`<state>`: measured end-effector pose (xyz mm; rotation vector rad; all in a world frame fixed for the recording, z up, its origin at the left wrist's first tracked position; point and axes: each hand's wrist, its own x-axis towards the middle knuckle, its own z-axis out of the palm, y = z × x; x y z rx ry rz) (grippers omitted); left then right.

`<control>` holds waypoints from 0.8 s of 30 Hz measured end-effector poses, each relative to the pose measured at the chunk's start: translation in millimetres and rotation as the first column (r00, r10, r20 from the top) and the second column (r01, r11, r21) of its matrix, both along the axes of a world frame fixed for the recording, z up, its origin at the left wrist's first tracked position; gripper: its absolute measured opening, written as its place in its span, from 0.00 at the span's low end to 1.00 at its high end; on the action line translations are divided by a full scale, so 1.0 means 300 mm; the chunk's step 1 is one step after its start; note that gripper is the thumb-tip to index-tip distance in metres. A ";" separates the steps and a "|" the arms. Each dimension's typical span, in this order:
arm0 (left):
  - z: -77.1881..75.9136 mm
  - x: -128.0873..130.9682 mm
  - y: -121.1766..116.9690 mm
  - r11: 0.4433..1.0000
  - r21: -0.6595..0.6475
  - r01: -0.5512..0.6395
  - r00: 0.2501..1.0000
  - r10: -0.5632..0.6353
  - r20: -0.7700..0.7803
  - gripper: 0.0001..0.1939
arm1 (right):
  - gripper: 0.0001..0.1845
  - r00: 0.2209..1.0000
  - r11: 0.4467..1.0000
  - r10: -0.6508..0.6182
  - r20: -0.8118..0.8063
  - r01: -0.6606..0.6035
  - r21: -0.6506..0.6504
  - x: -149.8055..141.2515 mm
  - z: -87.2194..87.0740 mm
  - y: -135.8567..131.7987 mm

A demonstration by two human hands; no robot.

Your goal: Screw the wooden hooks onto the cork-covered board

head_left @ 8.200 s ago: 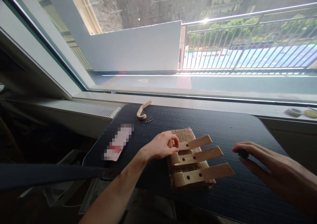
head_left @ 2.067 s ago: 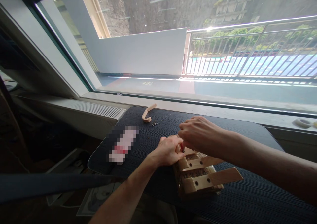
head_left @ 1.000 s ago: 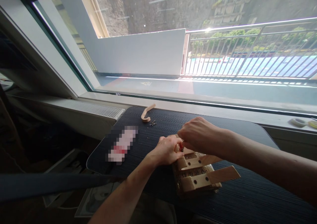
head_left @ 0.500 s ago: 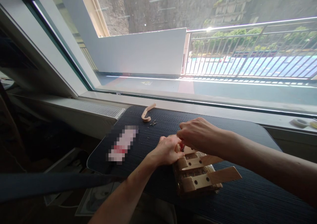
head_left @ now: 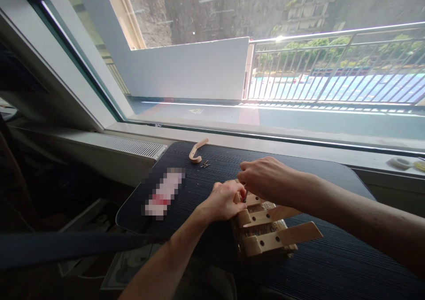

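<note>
My left hand [head_left: 227, 200] is closed around the curled end of a pale wooden hook [head_left: 255, 200], the farthest of three lying side by side on a brown, rough-looking block [head_left: 270, 225]. Just above that end, my right hand [head_left: 257, 174] makes a fist. A thin metal shaft [head_left: 245, 197] shows below it, like a screwdriver's; any handle is hidden in the fist. The shaft's tip points down at the hook beside my left fingers. Two nearer hooks, the middle one [head_left: 262, 217] and the nearest one [head_left: 282, 238], show dark screw heads or holes.
The block rests on a black table [head_left: 312, 269]. Near the far edge lie another wooden hook [head_left: 196, 151] and several small screws [head_left: 205, 163]. A blurred pinkish packet [head_left: 166, 193] lies at the left. Behind the table runs the window sill [head_left: 265, 148], with a tape roll [head_left: 400, 163] at right.
My right fist has shifted very slightly, and more of the thin shaft shows beneath it. My left hand keeps its place on the hook.
</note>
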<state>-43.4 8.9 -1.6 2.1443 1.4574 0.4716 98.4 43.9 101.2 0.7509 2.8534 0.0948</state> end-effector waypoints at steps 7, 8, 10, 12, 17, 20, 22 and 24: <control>-0.008 -0.005 0.002 1.000 0.016 0.023 1.000 -0.023 0.004 0.07 | 0.06 0.999 0.999 -0.035 0.036 0.036 -0.033 0.008 0.031 -0.014; -0.009 -0.005 0.003 1.000 0.018 0.018 1.000 -0.018 -0.008 0.07 | 0.06 0.999 0.999 -0.020 0.024 0.021 -0.034 0.010 0.032 -0.017; -0.011 -0.005 0.005 1.000 0.014 0.009 1.000 -0.009 -0.027 0.07 | 0.06 1.000 1.000 -0.002 -0.004 0.002 -0.023 0.013 0.029 -0.020; -0.009 -0.005 0.004 1.000 0.012 0.013 1.000 -0.013 -0.023 0.07 | 0.05 0.999 1.000 0.000 -0.033 0.000 -0.014 0.012 0.019 -0.019; 0.000 -0.002 -0.001 1.000 0.012 0.020 1.000 -0.020 0.014 0.09 | 0.03 0.998 0.998 -0.065 -0.019 0.064 -0.014 0.009 0.006 -0.010; 0.001 0.000 -0.002 1.000 0.008 0.014 1.000 -0.014 0.017 0.07 | 0.03 0.996 0.996 -0.085 -0.012 0.085 0.009 0.013 0.019 -0.010; 0.001 0.001 -0.001 1.000 0.002 0.012 1.000 -0.012 0.009 0.06 | 0.06 0.997 0.997 -0.076 -0.017 0.076 0.016 0.019 0.029 -0.013; 0.000 0.001 0.000 1.000 -0.015 0.010 1.000 -0.010 -0.008 0.07 | 0.08 0.998 0.998 -0.065 -0.024 0.066 0.021 0.024 0.034 -0.018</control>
